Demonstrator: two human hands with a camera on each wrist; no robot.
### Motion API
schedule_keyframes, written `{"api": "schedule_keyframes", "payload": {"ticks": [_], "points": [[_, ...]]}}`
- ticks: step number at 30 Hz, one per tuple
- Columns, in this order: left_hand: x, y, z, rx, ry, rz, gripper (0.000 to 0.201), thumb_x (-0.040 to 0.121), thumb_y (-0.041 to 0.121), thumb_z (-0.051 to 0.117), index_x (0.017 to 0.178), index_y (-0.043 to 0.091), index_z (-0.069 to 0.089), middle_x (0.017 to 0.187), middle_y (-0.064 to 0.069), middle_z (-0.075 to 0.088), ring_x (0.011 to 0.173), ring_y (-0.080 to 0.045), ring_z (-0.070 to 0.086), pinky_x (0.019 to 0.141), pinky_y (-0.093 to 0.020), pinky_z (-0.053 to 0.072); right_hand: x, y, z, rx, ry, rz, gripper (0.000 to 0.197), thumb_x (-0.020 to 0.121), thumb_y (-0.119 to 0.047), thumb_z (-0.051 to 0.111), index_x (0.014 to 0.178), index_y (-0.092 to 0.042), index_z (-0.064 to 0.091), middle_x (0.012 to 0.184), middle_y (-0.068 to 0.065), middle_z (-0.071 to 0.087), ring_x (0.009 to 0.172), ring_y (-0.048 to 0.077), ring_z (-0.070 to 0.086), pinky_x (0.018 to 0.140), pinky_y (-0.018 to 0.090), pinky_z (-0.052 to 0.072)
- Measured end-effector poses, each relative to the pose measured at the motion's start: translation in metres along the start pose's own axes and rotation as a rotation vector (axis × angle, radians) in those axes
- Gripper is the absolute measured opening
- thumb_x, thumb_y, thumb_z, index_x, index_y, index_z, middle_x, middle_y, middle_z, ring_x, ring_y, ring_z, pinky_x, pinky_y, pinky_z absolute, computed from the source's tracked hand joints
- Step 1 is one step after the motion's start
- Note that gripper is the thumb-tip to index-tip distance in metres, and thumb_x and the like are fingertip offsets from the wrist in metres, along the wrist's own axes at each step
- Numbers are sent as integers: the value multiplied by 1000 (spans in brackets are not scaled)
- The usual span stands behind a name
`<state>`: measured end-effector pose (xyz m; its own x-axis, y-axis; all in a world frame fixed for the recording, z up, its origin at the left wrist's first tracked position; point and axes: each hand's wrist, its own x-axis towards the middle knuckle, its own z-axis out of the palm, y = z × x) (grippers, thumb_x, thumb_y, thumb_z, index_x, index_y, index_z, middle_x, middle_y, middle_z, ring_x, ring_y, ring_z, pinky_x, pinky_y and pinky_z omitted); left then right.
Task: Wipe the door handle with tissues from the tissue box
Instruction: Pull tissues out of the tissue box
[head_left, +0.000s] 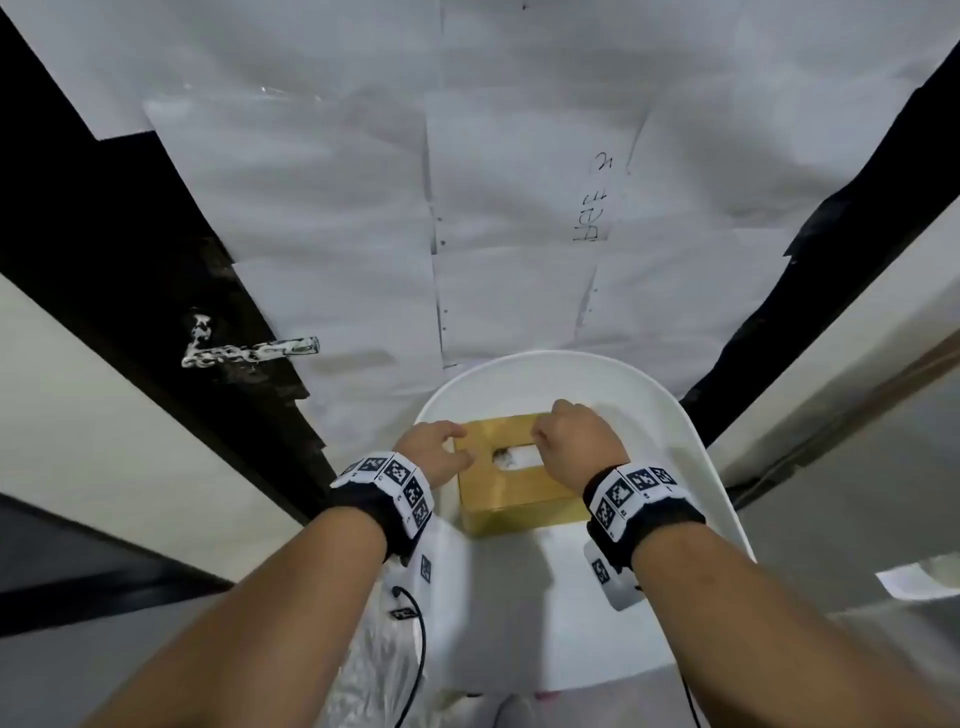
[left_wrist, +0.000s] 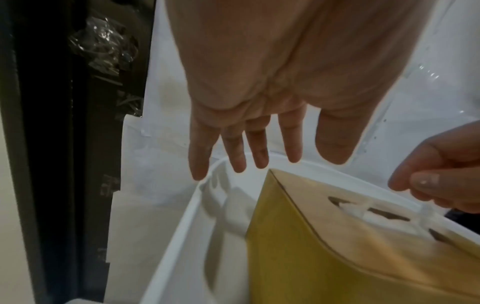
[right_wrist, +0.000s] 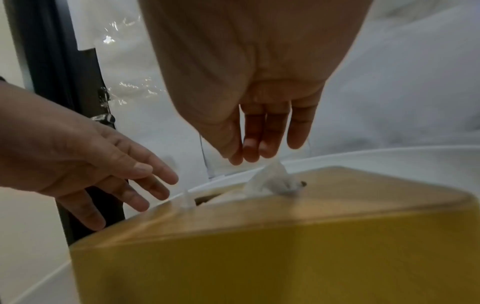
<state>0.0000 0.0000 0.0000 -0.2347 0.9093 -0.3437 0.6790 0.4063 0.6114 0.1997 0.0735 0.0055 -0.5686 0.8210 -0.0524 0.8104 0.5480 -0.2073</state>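
Observation:
A yellow tissue box (head_left: 514, 493) stands on a white round seat (head_left: 660, 415) in front of the door. A white tissue (right_wrist: 270, 176) pokes up from the slot in its top. My right hand (head_left: 566, 436) is above the slot, thumb and fingertips pinching the tip of that tissue. My left hand (head_left: 436, 447) is open with its fingers spread at the box's left top edge; whether it touches the box I cannot tell. The metal door handle (head_left: 249, 353), wrapped in shiny clear film, sticks out of the black door edge up and to the left of both hands.
White paper sheets (head_left: 519, 208) cover the door face behind the seat. The black door frame (head_left: 130, 260) runs along the left, with a pale wall beside it. A black cable (head_left: 418, 629) hangs from my left wrist. A loose sheet (head_left: 914, 582) lies on the floor at right.

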Motion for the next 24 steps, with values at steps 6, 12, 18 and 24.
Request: {"api": "schedule_keyframes", "payload": {"ticks": [6,12,18,24], "points": [[8,0,9,70,-70,-26,66,77,35,74,137,30,46,142,-3,42,131,-20,42,106,-31,36,5,7,22,44,-108,21,22,92,-22,45,96,-11,63,99,10,56,93,32,53,74,40,49],[19,7,11,240,-109,9,74,73,36,77,138,28,45,139,-5,43,130,-24,41,108,-37,37,7,8,25,54,-149,49,21,91,-23,47,99,-11,63,102,9,54,96,30,52,76,39,48],[22,5,16,188,-40,-3,68,74,30,79,135,28,49,137,-3,47,128,-23,43,107,-34,38,8,11,25,115,-185,73,21,90,-27,51,102,-16,63,104,6,53,92,29,55,80,40,49],[21,6,17,150,-47,10,68,76,28,78,137,26,48,142,-3,43,131,-21,40,110,-30,32,8,11,27,172,-112,127,11,86,-8,48,86,-14,57,89,2,48,77,32,56,69,38,48]]}}
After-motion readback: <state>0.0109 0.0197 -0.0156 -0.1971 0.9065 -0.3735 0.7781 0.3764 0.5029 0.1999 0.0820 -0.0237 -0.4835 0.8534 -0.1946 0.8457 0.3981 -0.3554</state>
